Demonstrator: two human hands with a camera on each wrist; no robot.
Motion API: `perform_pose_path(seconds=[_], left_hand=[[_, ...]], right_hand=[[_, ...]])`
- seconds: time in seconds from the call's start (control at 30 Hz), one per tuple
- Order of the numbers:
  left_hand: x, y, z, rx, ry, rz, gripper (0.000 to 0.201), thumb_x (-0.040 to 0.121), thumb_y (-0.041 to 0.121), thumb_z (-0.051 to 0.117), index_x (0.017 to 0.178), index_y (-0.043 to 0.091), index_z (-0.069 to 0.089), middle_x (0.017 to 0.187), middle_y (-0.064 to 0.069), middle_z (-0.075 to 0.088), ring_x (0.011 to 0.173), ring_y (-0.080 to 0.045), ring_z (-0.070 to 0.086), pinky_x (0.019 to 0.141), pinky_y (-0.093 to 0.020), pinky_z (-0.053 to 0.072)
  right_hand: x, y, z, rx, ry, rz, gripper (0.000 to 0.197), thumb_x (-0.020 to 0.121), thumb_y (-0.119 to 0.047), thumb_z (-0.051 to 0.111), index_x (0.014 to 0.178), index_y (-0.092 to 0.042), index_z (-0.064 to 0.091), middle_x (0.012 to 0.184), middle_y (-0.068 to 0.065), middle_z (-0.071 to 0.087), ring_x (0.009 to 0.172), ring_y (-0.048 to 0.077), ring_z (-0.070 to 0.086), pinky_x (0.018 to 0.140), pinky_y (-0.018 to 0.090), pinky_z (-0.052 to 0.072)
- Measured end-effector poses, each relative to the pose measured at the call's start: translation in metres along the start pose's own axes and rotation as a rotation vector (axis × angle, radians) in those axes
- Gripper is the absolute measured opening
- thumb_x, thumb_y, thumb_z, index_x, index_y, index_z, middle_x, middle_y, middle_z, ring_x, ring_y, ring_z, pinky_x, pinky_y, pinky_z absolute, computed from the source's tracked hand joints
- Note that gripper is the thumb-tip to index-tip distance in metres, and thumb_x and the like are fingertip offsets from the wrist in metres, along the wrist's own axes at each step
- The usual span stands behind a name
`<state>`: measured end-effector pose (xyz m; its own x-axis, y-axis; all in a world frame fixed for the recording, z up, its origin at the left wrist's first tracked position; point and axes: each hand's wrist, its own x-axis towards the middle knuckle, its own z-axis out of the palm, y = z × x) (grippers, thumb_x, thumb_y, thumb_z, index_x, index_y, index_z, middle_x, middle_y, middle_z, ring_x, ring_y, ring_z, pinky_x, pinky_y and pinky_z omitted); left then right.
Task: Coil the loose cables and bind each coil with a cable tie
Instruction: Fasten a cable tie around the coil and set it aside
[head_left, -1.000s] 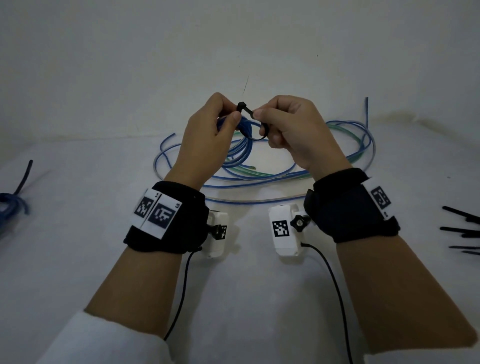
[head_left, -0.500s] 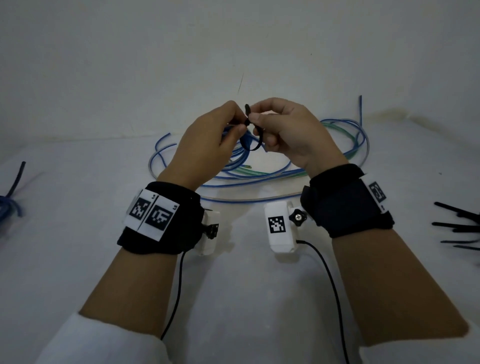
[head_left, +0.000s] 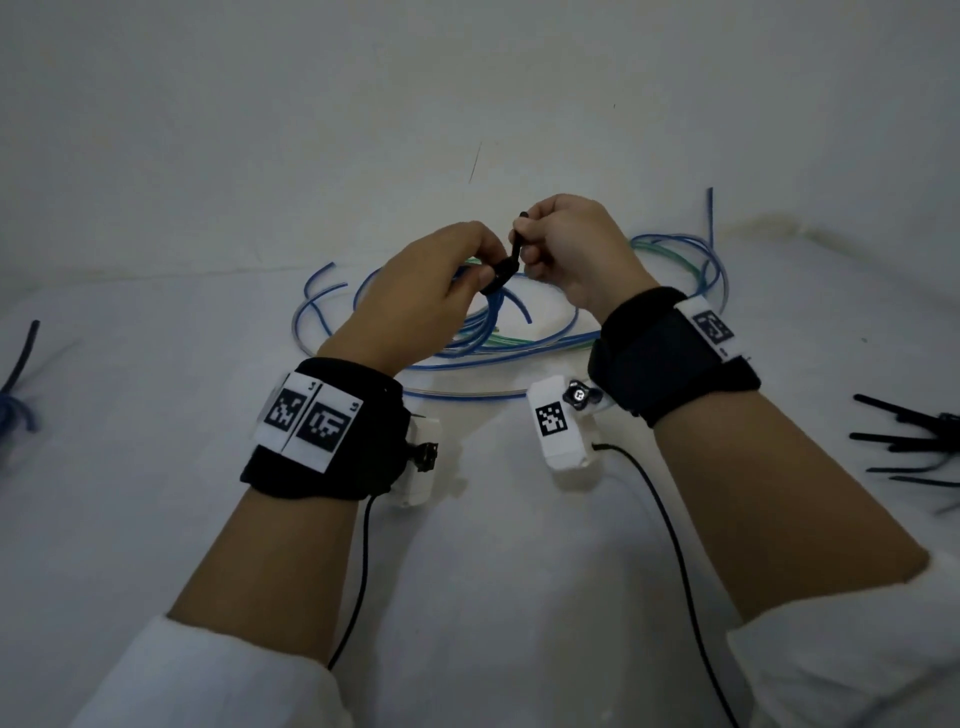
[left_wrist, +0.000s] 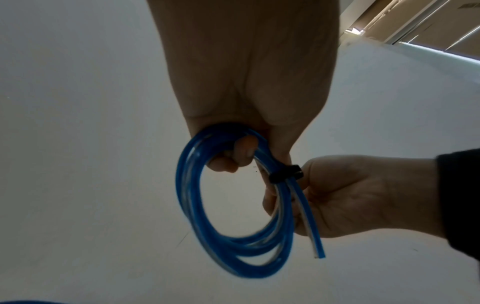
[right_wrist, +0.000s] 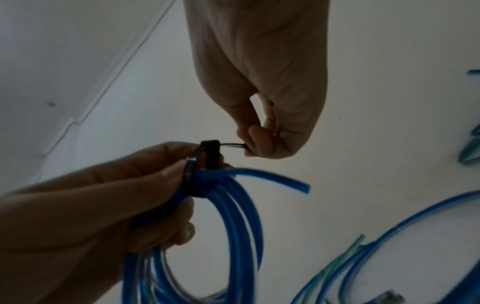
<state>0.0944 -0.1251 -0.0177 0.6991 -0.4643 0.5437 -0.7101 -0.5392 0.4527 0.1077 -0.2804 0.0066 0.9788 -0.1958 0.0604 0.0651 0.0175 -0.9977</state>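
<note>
Above the white tabletop (head_left: 467, 545), both hands raised close together, nearly touching. Left hand (head_left: 415, 306) curled round a small coil of blue cable (left_wrist: 233, 205), fingers (left_wrist: 233, 156) hooked through the loop, thumb pressed beside the tie. Black cable tie (right_wrist: 200, 170) wrapped round the bundled strands, cinched close, its head sitting on top of the coil. Right hand (head_left: 571, 249) pinching the tie's free tail (right_wrist: 233, 145) between thumb and curled fingers, tail stretched taut from the head. One cut end of the coil sticking out free past the tie. Beyond the hands, on the table: loose blue cables (head_left: 519, 353) sprawled in wide loops, a green one (head_left: 670, 260) mixed among them. Far right edge: several spare black ties (head_left: 904, 441) lying in a loose cluster. Far left edge: another blue bundle (head_left: 15, 410), only partly in view, with a dark strip rising from it.
</note>
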Motion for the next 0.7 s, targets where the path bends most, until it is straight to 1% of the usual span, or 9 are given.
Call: perform_pose_path(seconds=[0.07,0.17,0.27,0.33,0.4,0.5,0.6,0.67,0.7], left_hand=[[0.001,0.002,0.003,-0.010,-0.001,0.013,0.014,0.094,0.011,0.046,0.102,0.010,0.058,0.097,-0.003,0.063,0.082,-0.013,0.056,0.070,-0.020,0.041],[0.001,0.003,0.005,-0.040,0.009,0.018,0.013,0.094,0.010,0.047,0.099,0.008,0.058,0.097,-0.003,0.063,0.085,-0.013,0.056,0.068,-0.009,0.037],[0.000,0.003,0.004,-0.065,0.030,0.033,0.012,0.093,0.009,0.047,0.098,0.007,0.058,0.095,-0.001,0.062,0.084,-0.014,0.057,0.069,-0.010,0.037],[0.000,0.004,0.003,-0.063,0.039,0.042,0.012,0.093,0.010,0.047,0.097,0.007,0.058,0.094,-0.001,0.062,0.085,-0.015,0.058,0.072,-0.016,0.041],[0.001,0.005,0.002,-0.042,0.050,0.054,0.013,0.093,0.010,0.047,0.096,0.006,0.059,0.093,-0.002,0.062,0.084,-0.016,0.057,0.072,-0.018,0.041],[0.000,0.004,0.001,-0.030,0.053,0.065,0.013,0.093,0.009,0.047,0.096,0.005,0.059,0.091,-0.002,0.062,0.081,-0.012,0.054,0.069,-0.011,0.037],[0.000,0.004,-0.006,-0.048,0.075,0.027,0.012,0.093,0.011,0.048,0.097,0.008,0.059,0.087,0.003,0.062,0.073,0.002,0.053,0.064,-0.007,0.036],[0.001,0.004,-0.015,-0.075,0.171,-0.012,0.011,0.093,0.013,0.050,0.096,0.012,0.060,0.087,0.005,0.063,0.073,0.007,0.053,0.064,-0.004,0.035],[0.001,0.004,-0.021,-0.092,0.244,-0.039,0.011,0.093,0.013,0.050,0.097,0.012,0.060,0.088,0.005,0.063,0.074,0.006,0.054,0.065,-0.003,0.035]], right_hand=[[0.004,-0.004,-0.001,-0.041,0.020,0.010,0.022,0.092,0.004,0.047,0.075,-0.010,0.045,0.069,0.010,0.055,0.047,0.012,0.042,0.040,0.018,0.036],[0.008,-0.008,0.000,-0.093,0.023,0.021,0.021,0.092,0.005,0.046,0.075,-0.007,0.046,0.070,0.011,0.054,0.049,0.013,0.041,0.042,0.020,0.036],[0.012,-0.009,0.004,-0.134,0.033,0.033,0.022,0.092,0.005,0.046,0.073,-0.007,0.046,0.069,0.012,0.052,0.049,0.014,0.040,0.044,0.022,0.035],[0.013,-0.010,0.007,-0.139,0.041,0.046,0.024,0.092,0.005,0.046,0.071,-0.006,0.046,0.068,0.013,0.051,0.049,0.015,0.038,0.045,0.022,0.033],[0.015,-0.011,0.009,-0.139,0.046,0.057,0.025,0.092,0.005,0.045,0.070,-0.006,0.046,0.067,0.013,0.049,0.049,0.016,0.037,0.045,0.023,0.032],[0.016,-0.011,0.010,-0.141,0.050,0.054,0.025,0.092,0.005,0.045,0.069,-0.006,0.046,0.068,0.014,0.049,0.049,0.016,0.036,0.044,0.024,0.029],[0.014,-0.009,0.012,-0.139,0.056,0.001,0.020,0.092,-0.001,0.049,0.074,-0.007,0.046,0.068,0.012,0.051,0.048,0.015,0.039,0.041,0.021,0.030],[0.007,-0.004,0.009,-0.127,0.020,-0.026,0.019,0.095,-0.012,0.050,0.076,-0.010,0.046,0.067,0.007,0.052,0.046,0.014,0.042,0.040,0.020,0.033],[0.003,-0.002,0.008,-0.138,0.000,-0.052,0.020,0.095,-0.017,0.051,0.076,-0.011,0.048,0.068,0.006,0.053,0.047,0.013,0.044,0.041,0.020,0.035]])
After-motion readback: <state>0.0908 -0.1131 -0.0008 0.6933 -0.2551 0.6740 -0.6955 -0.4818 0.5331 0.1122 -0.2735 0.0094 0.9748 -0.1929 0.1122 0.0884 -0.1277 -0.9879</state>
